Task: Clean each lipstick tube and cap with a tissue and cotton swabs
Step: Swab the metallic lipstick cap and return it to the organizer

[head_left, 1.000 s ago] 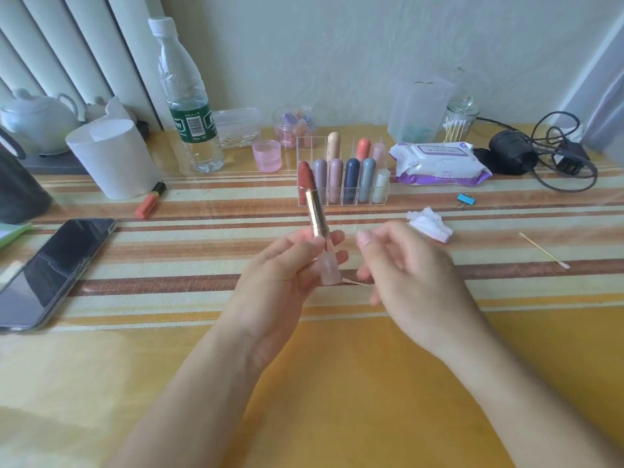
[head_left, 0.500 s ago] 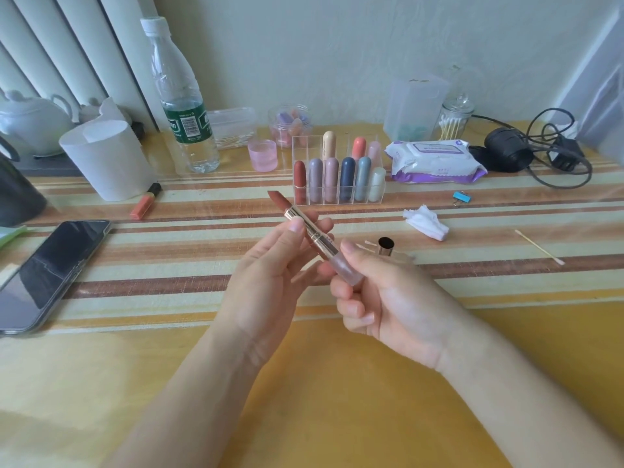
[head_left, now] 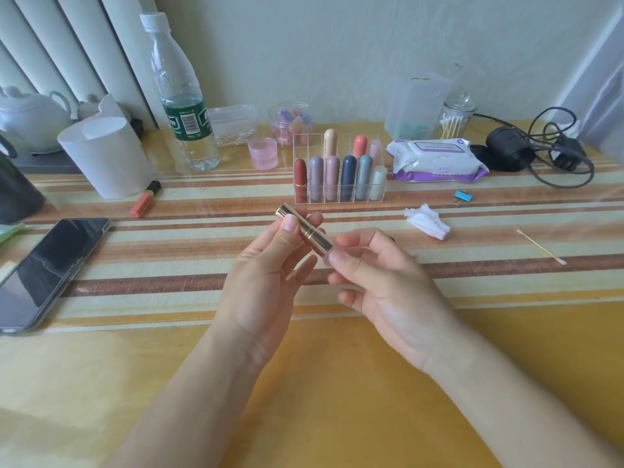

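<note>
Reddish bullet no longer shows: left hand (head_left: 266,268) and right hand (head_left: 381,278) each clamp a pinching grip on the shiny gold lipstick tube (head_left: 315,238) above the striped surface (head_left: 152,265); green bottle label (head_left: 187,121) unreadable

One wide-angle camera, worn on the person's head, faced forward and down along both forearms, sat close above the left hand (head_left: 266,275) and right hand (head_left: 391,285) at mid-frame, and took in the table (head_left: 337,386) as far as the wall (head_left: 337,45) behind it.
</note>
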